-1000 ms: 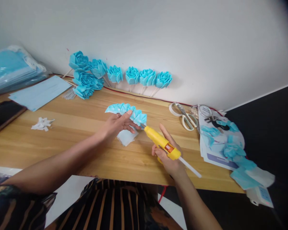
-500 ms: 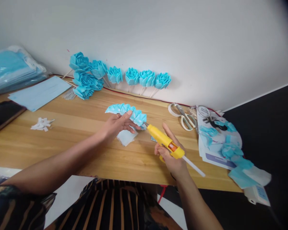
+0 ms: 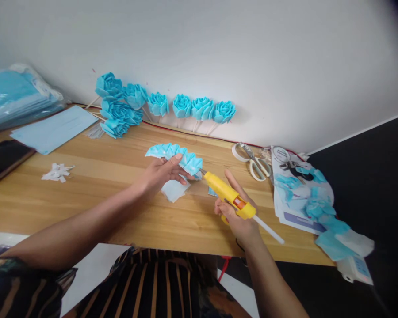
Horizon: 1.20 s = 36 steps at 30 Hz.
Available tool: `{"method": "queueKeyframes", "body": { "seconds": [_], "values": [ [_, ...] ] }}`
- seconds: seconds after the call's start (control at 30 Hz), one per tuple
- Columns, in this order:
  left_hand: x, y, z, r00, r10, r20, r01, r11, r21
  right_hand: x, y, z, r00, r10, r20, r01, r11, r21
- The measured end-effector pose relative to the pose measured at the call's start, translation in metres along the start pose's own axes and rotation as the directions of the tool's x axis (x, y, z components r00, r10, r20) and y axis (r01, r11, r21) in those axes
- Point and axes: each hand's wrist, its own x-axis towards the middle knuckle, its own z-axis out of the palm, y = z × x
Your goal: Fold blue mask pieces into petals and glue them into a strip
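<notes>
One pleated blue strip (image 3: 186,160), centre of frame, pinched between the thumb and fingers of the left hand (image 3: 154,176): probably light, soft and easily crushed, best held by its flat lower edge. One yellow glue gun (image 3: 220,186), right of centre, handle grasped by the right hand (image 3: 243,226), nozzle at the strip's right end: rigid by its look. Printed sheets (image 3: 300,220), right of frame: lettering too small to read.

A small craft workspace, its wooden worktop (image 3: 96,194) set against a plain pale wall (image 3: 252,57), where blue handmade flowers (image 3: 181,106) on thin stems lean near scissors (image 3: 257,167), a roll of tape (image 3: 239,151), a yellow glue gun (image 3: 227,191) and a plastic-wrapped stack of blue sheets (image 3: 18,99).
</notes>
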Motion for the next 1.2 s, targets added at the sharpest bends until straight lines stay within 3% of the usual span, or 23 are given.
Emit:
{"method": "queueKeyframes", "body": {
  "seconds": [0.1,0.17,0.27,0.33,0.4,0.57,0.7,0.83,0.93,1.03,1.1,1.2],
  "values": [
    [-0.001,0.001,0.001,1.0,-0.004,0.003,0.004,1.0,-0.004,0.001,0.0,-0.001,0.999,-0.046,0.002,0.046,0.996,-0.08],
    [-0.001,0.001,0.002,1.0,-0.004,0.008,0.004,1.0,-0.007,0.004,-0.001,-0.001,0.992,-0.129,0.008,0.128,0.966,-0.223],
    [-0.002,0.002,0.002,1.0,0.0,0.007,0.0,1.0,-0.014,0.009,-0.002,-0.006,0.961,-0.264,0.075,0.27,0.859,-0.434],
    [-0.003,0.003,0.002,1.0,0.006,0.001,-0.006,1.0,-0.02,0.013,0.001,-0.014,0.953,-0.289,0.094,0.293,0.794,-0.533],
    [-0.003,0.003,0.002,1.0,0.008,-0.006,-0.008,1.0,-0.022,0.017,0.007,-0.028,0.968,-0.238,0.079,0.234,0.742,-0.629],
    [-0.001,0.001,0.002,0.998,0.011,-0.061,-0.013,0.999,-0.037,0.019,0.032,-0.074,0.996,0.054,0.077,0.032,0.575,-0.818],
    [0.0,-0.001,0.001,0.998,-0.015,-0.053,0.014,1.0,-0.013,0.013,0.043,-0.108,0.947,0.246,0.205,0.053,0.511,-0.858],
    [0.001,-0.003,-0.001,0.999,-0.029,-0.039,0.029,1.0,-0.004,0.011,0.028,-0.127,0.914,0.26,0.31,0.146,0.503,-0.852],
    [0.002,-0.004,-0.002,0.999,-0.033,-0.039,0.033,0.999,-0.01,0.015,0.009,-0.12,0.948,0.119,0.297,0.2,0.502,-0.841],
    [0.003,-0.005,-0.001,0.999,-0.014,-0.043,0.013,1.0,-0.025,0.027,-0.002,-0.092,0.967,0.03,0.254,0.196,0.548,-0.813],
    [0.003,-0.005,-0.001,0.999,-0.002,-0.049,0.001,1.0,-0.023,0.038,-0.003,-0.068,0.957,0.055,0.285,0.195,0.606,-0.771],
    [0.002,-0.005,-0.001,0.999,0.005,-0.05,-0.004,1.0,0.011,0.055,0.001,-0.039,0.925,0.16,0.344,0.174,0.626,-0.76]
  ]
}}
